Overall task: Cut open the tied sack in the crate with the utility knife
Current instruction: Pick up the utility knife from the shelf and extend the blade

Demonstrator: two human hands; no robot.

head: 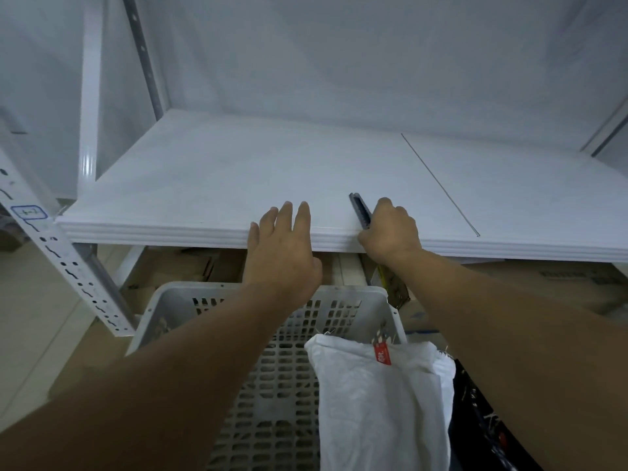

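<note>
dim, bluish light; soft focus, wide-angle edge bending.

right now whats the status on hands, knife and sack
Right hand closed on the knife on the shelf. Left hand open, flat at the shelf edge. Sack uncut in the crate. Nothing in the way.

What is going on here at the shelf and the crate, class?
A person is reaching over a grey slotted crate to a white shelf. The right hand is closed around the utility knife, which lies at the shelf's front edge. The left hand rests open and flat on that edge, holding nothing. The white sack with its red tag sits in the crate below, apparently not yet cut.
</note>
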